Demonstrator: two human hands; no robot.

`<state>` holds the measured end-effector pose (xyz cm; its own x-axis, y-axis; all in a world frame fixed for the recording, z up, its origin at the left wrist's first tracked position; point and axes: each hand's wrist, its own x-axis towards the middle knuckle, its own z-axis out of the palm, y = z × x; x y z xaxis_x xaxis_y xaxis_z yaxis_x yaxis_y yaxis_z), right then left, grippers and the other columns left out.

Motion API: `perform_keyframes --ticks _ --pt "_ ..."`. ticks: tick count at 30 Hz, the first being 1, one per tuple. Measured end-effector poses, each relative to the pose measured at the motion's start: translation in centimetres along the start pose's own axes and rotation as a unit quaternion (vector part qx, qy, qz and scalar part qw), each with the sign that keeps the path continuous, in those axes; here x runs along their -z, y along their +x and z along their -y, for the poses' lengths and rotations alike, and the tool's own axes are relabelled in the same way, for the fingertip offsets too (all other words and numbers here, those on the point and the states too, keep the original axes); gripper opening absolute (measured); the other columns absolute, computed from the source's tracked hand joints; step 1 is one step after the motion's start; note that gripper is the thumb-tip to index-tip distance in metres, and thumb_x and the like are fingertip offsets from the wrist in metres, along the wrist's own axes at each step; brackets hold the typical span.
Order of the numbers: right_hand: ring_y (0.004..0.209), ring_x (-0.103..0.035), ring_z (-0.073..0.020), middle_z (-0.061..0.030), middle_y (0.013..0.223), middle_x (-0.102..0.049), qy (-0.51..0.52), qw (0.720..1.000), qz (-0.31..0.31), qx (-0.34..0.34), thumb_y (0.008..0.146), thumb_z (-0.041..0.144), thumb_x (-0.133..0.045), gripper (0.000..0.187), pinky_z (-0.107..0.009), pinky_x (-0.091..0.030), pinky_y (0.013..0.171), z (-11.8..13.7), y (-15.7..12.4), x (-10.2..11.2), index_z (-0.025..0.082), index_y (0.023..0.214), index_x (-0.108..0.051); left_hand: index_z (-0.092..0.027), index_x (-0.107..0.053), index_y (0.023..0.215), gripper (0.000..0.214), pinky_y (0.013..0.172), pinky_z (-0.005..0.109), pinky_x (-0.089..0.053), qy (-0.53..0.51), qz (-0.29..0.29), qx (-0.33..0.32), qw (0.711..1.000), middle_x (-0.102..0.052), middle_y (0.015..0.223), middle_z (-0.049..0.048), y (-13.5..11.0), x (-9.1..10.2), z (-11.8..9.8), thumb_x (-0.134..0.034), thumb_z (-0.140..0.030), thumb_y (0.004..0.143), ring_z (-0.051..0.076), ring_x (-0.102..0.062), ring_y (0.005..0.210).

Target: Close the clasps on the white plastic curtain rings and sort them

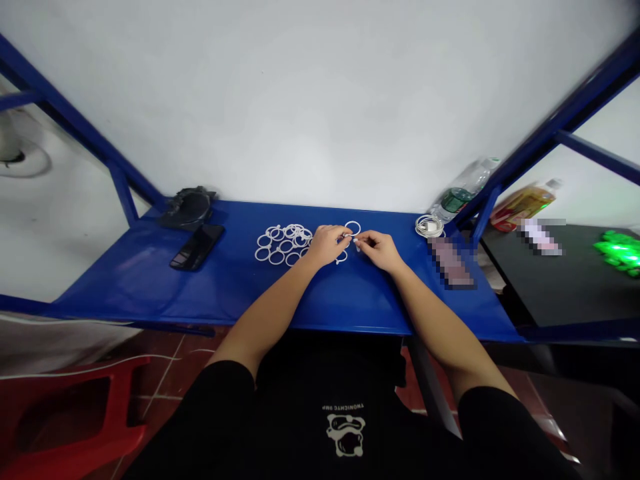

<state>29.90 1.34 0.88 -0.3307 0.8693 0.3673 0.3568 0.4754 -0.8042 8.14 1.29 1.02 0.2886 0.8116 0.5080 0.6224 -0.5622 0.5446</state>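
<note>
My left hand (327,244) is closed, its thumb and fingertips pinching a thin white ring (353,223) that stands up above the fingers. Close by on the right, my right hand (381,251) pinches a small white piece (357,244) at the lower edge of that ring. Whether the piece is joined to the ring is too small to tell. To the left, on the blue table (235,280), several white rings with small knobs (277,257) lie in a loose cluster. My left hand partly covers this cluster, and another white ring (342,256) shows between my hands.
A black phone (197,247) and a dark round object (188,207) lie at the left. On the right are a coiled white cable (429,227), a clear bottle (457,200) and a blurred-out flat object (453,263). Blue frame bars (487,212) rise at both ends.
</note>
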Motion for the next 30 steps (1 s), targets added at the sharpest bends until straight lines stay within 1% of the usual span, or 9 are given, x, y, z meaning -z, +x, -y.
perform_keyframes --ticks 2,5,8,11,18,21,26,30 --pt "0.060 -0.062 -0.0163 -0.0038 0.076 -0.077 0.023 1.000 -0.003 -0.012 0.092 0.055 -0.075 0.035 -0.029 -0.049 0.059 0.0 0.0 -0.1 0.021 0.102 -0.081 -0.021 -0.079 0.115 0.022 0.093 0.038 -0.058 -0.042 -0.007 0.003 0.999 -0.082 0.103 0.0061 0.0 -0.1 0.0 -0.075 -0.016 0.094 0.021 -0.076 0.093" --pt "0.059 -0.063 -0.0165 -0.0033 0.072 -0.076 0.058 0.998 -0.005 -0.034 0.088 0.058 -0.078 0.038 -0.029 -0.049 0.058 0.1 0.2 -0.2 0.021 0.099 -0.082 -0.021 -0.079 0.120 0.032 0.094 0.037 -0.060 -0.090 -0.023 0.013 0.996 -0.082 0.109 0.0071 0.0 -0.3 -0.1 -0.077 -0.011 0.090 0.020 -0.077 0.095" --pt "0.056 -0.062 -0.0162 -0.0031 0.069 -0.074 0.092 0.994 -0.015 -0.060 0.083 0.062 -0.083 0.043 -0.029 -0.048 0.054 0.1 0.3 -0.3 0.021 0.094 -0.081 -0.020 -0.079 0.123 0.037 0.090 0.034 -0.062 -0.141 -0.029 0.036 0.989 -0.082 0.106 0.0069 0.0 -0.4 -0.3 -0.079 -0.010 0.087 0.019 -0.077 0.092" --pt "0.054 -0.061 -0.0153 -0.0030 0.068 -0.074 0.122 0.989 -0.017 -0.077 0.079 0.066 -0.086 0.048 -0.027 -0.047 0.051 0.1 0.4 -0.4 0.020 0.091 -0.080 -0.019 -0.079 0.122 0.036 0.086 0.032 -0.062 -0.177 -0.033 0.056 0.982 -0.082 0.100 0.0063 -0.1 -0.3 -0.4 -0.082 -0.011 0.087 0.018 -0.077 0.089" --pt "0.052 -0.062 -0.0138 -0.0028 0.067 -0.074 0.174 0.981 0.009 -0.081 0.077 0.071 -0.086 0.055 -0.026 -0.047 0.051 0.0 0.6 -0.4 0.018 0.092 -0.078 -0.019 -0.080 0.120 0.033 0.086 0.034 -0.063 -0.213 -0.029 0.093 0.972 -0.083 0.099 0.0073 -0.1 -0.6 -0.1 -0.084 -0.017 0.087 0.018 -0.076 0.088" --pt "0.052 -0.062 -0.0140 -0.0022 0.065 -0.072 0.182 0.979 0.006 -0.086 0.075 0.073 -0.086 0.057 -0.026 -0.048 0.052 0.1 0.7 -0.5 0.018 0.090 -0.076 -0.017 -0.080 0.117 0.031 0.083 0.035 -0.064 -0.223 -0.026 0.100 0.969 -0.083 0.100 0.0084 0.0 -0.8 0.4 -0.086 -0.022 0.087 0.018 -0.076 0.086" --pt "0.058 -0.065 -0.0155 -0.0027 0.068 -0.074 0.188 0.979 -0.007 -0.084 0.074 0.076 -0.085 0.059 -0.029 -0.054 0.059 0.2 0.9 -1.0 0.020 0.088 -0.073 -0.017 -0.079 0.115 0.030 0.076 0.032 -0.063 -0.215 -0.027 0.100 0.971 -0.083 0.099 0.0089 0.2 -0.9 0.9 -0.087 -0.025 0.087 0.016 -0.074 0.080" --pt "0.059 -0.065 -0.0162 -0.0027 0.068 -0.073 0.181 0.980 -0.023 -0.080 0.077 0.075 -0.083 0.057 -0.030 -0.054 0.060 0.5 0.9 -1.5 0.020 0.088 -0.072 -0.017 -0.080 0.113 0.029 0.073 0.031 -0.061 -0.208 -0.038 0.111 0.971 -0.082 0.095 0.0074 0.3 -0.8 0.7 -0.086 -0.024 0.086 0.015 -0.070 0.074"
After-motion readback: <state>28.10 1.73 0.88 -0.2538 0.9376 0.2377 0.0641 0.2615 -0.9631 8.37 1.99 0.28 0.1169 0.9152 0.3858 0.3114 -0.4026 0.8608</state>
